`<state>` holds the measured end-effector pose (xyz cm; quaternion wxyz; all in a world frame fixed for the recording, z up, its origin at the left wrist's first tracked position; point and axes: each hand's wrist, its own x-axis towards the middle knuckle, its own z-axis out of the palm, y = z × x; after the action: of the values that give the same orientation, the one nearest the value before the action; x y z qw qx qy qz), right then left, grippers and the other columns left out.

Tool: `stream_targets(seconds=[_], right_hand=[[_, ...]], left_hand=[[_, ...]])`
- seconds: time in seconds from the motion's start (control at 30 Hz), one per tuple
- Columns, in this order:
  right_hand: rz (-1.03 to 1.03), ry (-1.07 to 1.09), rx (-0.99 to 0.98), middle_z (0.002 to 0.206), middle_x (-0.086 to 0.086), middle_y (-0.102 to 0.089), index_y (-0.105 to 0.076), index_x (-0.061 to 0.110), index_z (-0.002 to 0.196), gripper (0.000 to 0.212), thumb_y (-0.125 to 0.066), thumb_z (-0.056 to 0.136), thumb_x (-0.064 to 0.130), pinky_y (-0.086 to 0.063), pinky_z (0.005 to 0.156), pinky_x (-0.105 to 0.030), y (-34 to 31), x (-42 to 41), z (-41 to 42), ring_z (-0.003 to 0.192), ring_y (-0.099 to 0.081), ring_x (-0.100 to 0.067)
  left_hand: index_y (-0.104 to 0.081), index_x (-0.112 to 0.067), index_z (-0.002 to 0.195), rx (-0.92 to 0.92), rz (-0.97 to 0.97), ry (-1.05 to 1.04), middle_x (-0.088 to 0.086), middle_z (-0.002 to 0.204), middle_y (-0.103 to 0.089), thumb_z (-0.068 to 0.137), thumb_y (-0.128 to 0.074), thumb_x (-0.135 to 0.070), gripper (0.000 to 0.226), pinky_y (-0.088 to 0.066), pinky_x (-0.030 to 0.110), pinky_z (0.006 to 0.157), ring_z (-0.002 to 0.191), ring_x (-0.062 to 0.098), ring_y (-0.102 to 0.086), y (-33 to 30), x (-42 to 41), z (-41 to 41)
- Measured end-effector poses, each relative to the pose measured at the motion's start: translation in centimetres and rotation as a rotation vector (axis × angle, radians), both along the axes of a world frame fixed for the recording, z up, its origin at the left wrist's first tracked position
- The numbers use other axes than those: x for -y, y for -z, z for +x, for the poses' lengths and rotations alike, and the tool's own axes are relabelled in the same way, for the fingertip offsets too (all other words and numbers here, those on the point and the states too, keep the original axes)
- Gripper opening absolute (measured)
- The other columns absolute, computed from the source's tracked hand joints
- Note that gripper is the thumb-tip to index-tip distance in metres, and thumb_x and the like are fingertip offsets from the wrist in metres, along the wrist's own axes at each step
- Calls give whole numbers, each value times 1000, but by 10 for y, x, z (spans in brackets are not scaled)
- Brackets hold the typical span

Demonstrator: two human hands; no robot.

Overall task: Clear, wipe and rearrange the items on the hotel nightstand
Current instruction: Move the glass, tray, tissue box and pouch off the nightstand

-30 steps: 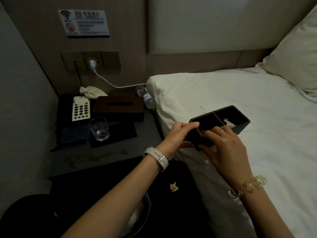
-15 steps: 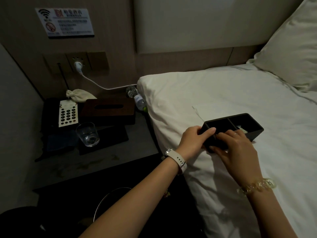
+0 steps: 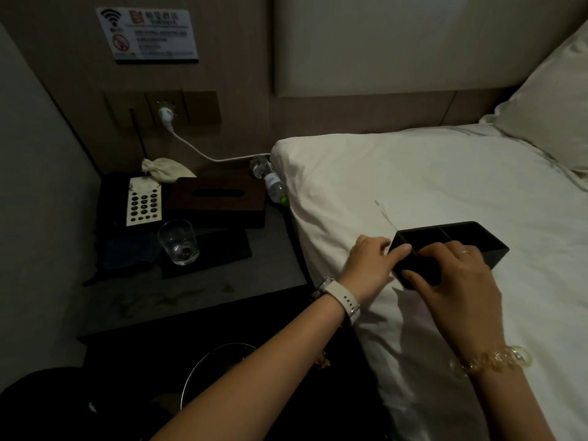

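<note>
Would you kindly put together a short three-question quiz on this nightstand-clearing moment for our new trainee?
1. True or false: the black divided organiser box sits on the white bed sheet.
2. Which item stands nearest the front edge of the grey nightstand? A) the clear drinking glass B) the brown wooden tissue box C) the white remote control
3. Fill in: the left hand and right hand both hold the ____.

Key: 1 true; 2 A; 3 organiser box.
</note>
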<state>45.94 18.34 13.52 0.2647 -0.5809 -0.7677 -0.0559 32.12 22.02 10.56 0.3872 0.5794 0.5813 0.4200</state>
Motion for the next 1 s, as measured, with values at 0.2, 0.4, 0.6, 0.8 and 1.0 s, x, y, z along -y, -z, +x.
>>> stream_targets(seconds=[0.2,0.4,0.6,0.8,1.0], right_hand=[[113,-116,-114,96,-7,-62,-65,12,98,24,-75,78,20,-47,71,-42,-9,-4,-48,96,-51,-29],[-21,-396,-120,92,-7,-63,-65,13,94,22,-77,76,16,-49,73,-44,10,-24,-136,90,-55,-33],[-410,-673,122,124,-3,-54,-53,19,127,53,-74,80,31,-44,95,-40,57,-72,-230,116,-49,-24],[-639,-798,344,150,-4,-34,-31,18,148,87,-78,77,34,-35,111,-40,99,-119,-312,135,-35,-25],[-664,-855,511,161,-4,-15,-14,17,154,110,-80,71,46,-25,117,-37,123,-139,-349,146,-20,-25]], left_hand=[[-60,0,126,115,28,-123,20,115,-63,91,-67,-23,43,-51,37,85,99,26,-61,5,3,-51],[-64,-4,120,-14,142,-293,17,107,-65,83,-74,-9,39,-49,29,90,96,22,-63,13,19,-152],[-56,-14,130,-345,96,-520,9,118,-57,79,-77,-16,55,-41,36,103,116,25,-52,31,43,-263],[-33,-12,148,-541,-41,-693,10,143,-36,74,-82,-26,89,-28,39,111,134,27,-26,54,60,-340],[-21,-12,152,-451,-141,-639,10,151,-35,67,-87,-26,108,-29,46,115,141,27,-28,80,57,-360]])
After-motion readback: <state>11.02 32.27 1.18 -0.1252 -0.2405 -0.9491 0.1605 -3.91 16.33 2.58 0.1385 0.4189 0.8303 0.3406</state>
